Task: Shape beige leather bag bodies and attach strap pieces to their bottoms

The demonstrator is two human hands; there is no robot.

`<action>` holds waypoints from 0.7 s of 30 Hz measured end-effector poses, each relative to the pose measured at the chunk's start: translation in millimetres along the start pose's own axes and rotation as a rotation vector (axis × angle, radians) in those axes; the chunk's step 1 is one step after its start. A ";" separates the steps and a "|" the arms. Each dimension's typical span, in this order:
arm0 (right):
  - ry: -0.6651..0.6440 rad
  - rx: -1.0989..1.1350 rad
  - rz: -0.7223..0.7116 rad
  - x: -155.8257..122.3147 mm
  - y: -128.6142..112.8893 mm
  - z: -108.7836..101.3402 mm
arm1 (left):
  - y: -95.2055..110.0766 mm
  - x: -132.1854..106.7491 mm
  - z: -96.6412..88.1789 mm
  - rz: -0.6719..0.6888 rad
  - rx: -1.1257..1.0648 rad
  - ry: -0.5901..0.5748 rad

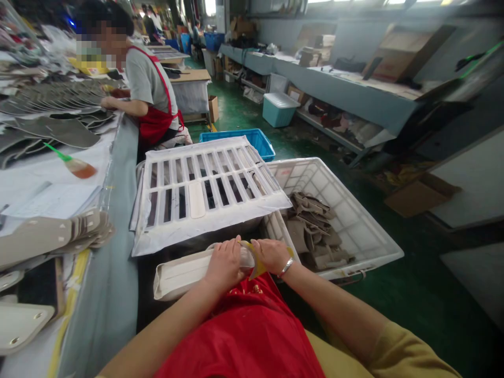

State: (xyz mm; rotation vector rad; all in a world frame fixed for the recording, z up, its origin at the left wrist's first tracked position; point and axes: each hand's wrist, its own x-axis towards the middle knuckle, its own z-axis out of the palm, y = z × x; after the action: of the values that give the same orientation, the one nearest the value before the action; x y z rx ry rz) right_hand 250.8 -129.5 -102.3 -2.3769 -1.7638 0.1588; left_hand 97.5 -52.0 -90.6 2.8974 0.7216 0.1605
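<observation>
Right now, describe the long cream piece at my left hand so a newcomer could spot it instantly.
Start at the red apron low in the picture, then go up to your left hand. The long cream piece sticks out leftward from that hand, nearer than the slatted white rack. Unlike the rack, it shows no slots, just faint lines running lengthwise.

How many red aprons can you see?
2: one red apron below the left hand and right hand, another red apron on the co-worker at upper left. Distant people are too small to tell.
</observation>
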 end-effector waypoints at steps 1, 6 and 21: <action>0.002 0.002 0.004 -0.2 -0.9 0.8 | -0.2 -1.4 0.9 -0.001 -0.006 0.029; -0.041 -0.018 0.008 -3.4 0.4 1.4 | -1.4 -4.4 2.0 -0.013 -0.063 0.102; -0.227 -0.139 0.002 9.4 -16.4 -8.6 | -5.4 -3.2 -1.0 0.042 -0.026 0.032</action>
State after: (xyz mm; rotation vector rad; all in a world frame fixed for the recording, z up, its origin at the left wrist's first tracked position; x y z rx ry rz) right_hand 239.8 -116.5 -90.3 -2.5462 -1.9285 0.3293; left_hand 92.1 -48.7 -90.8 2.8925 0.6592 0.2196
